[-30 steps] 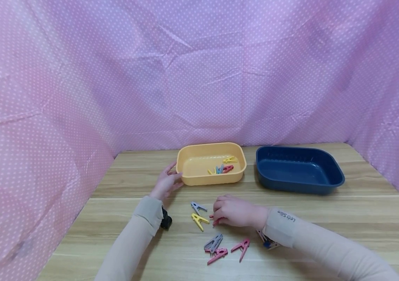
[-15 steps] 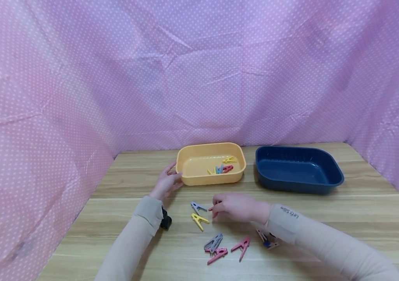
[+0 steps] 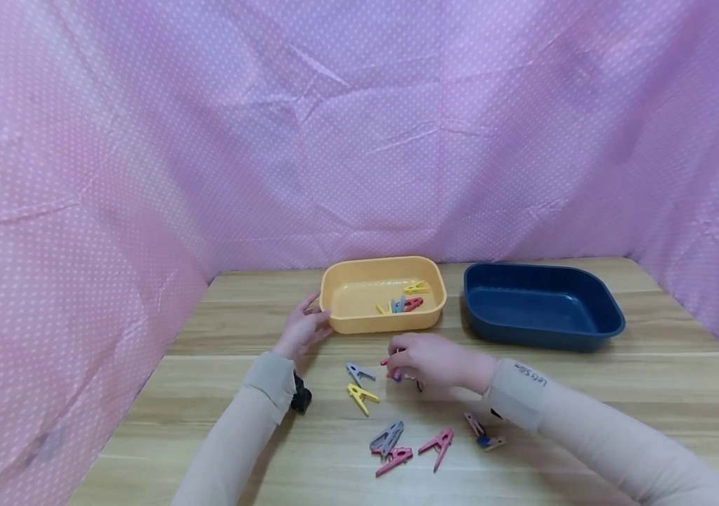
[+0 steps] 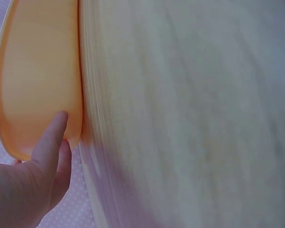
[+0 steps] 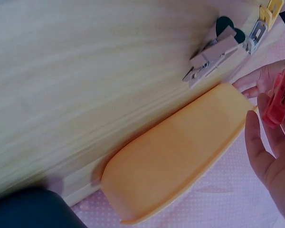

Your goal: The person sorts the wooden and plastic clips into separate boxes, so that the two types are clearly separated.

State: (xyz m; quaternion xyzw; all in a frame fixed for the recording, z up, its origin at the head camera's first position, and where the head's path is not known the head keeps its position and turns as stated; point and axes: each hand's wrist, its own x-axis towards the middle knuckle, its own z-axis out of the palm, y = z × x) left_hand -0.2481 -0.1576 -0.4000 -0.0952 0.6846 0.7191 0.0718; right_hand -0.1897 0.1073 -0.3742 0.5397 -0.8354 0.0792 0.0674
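In my right hand [image 3: 436, 360] a red clothespin [image 5: 278, 99] is pinched between thumb and fingers, just above the table. A small clip [image 3: 419, 384] shows partly under that hand, the rest of it covered by the palm. My left hand [image 3: 301, 329] rests against the left end of the yellow-orange tub [image 3: 384, 324], its fingers fairly straight along the wall in the left wrist view. A blue-grey clothespin [image 3: 359, 372] and a yellow one [image 3: 361, 398] lie left of my right hand. Inside the tub are several clothespins, among them a yellow one [image 3: 417, 287].
A dark blue tub [image 3: 539, 333] stands at the right back. Nearer me lie a grey clothespin [image 3: 387, 438] over a pink one [image 3: 393, 461], another pink clothespin [image 3: 438, 445] and a pale clip with a blue piece [image 3: 483, 433]. Pink dotted cloth [image 3: 359, 140] hangs behind the table.
My right hand has risen slightly and moved away from me with the red clothespin, uncovering a clip below it and the pale clip by the wrist. My left hand stays at the tub.
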